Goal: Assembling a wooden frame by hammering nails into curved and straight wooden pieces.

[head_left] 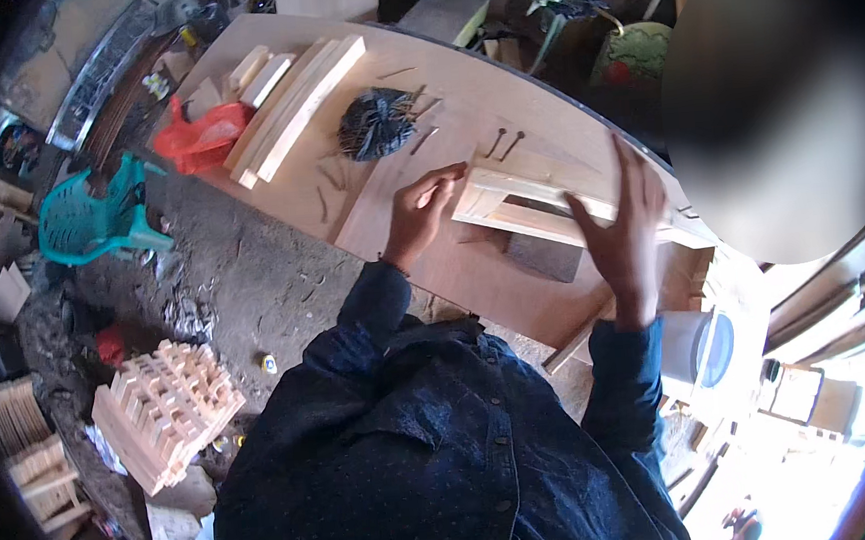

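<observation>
My left hand [426, 205] is closed on the left end of a pale wooden frame [483, 206], its fingers curled at the corner. Over the frame's right part, my right hand [624, 216] has its fingers spread and the thumb at the frame's long edge. The frame lies on a plywood board on the worktable [407, 262], with a dark opening between its rails and a darker flat piece [542, 262] below it. Behind it lie two dark screw-like pins [504, 145]. Left of these sits a black plastic bag [376, 123], with thin loose pieces around it.
Wooden battens [296, 109] and a red plastic object [198, 138] occupy the table's left end. A green chair [98, 213] and stacked cut wood [161, 409] stand at left. A white bucket [684, 348] is at right, planks [821, 308] beyond it. A blurred patch covers the upper right.
</observation>
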Action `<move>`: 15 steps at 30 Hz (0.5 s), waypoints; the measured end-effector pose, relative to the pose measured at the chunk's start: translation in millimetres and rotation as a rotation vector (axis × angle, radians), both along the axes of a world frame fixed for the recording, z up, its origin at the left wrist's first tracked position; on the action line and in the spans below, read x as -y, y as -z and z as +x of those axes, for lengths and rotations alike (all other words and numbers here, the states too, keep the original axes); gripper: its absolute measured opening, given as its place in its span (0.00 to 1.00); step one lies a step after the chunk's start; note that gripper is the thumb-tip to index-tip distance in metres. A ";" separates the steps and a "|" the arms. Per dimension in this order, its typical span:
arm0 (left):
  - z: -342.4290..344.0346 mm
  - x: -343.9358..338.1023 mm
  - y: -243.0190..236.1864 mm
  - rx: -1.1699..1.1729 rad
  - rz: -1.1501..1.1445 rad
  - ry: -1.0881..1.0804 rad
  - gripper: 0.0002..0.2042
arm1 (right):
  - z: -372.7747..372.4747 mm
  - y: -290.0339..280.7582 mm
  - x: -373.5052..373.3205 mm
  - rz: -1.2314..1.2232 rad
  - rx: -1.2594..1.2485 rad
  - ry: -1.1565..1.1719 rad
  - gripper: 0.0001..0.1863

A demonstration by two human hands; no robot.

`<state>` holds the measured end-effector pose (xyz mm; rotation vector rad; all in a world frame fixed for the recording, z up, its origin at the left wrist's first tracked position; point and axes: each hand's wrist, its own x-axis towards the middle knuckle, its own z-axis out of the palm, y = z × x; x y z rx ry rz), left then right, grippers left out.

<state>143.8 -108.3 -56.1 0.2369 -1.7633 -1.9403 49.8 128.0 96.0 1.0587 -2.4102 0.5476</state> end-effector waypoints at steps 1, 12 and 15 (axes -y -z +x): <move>2.0 3.9 -1.2 -0.005 -0.030 0.023 0.15 | -1.6 4.4 -20.6 -0.123 -0.012 0.062 0.41; -33.3 15.7 21.2 -0.009 -0.258 0.256 0.39 | 74.6 270.6 -216.6 -0.066 0.887 0.964 0.39; -43.9 12.6 26.9 0.094 -0.260 0.331 0.33 | 83.5 310.9 -198.6 -0.267 1.015 0.969 0.33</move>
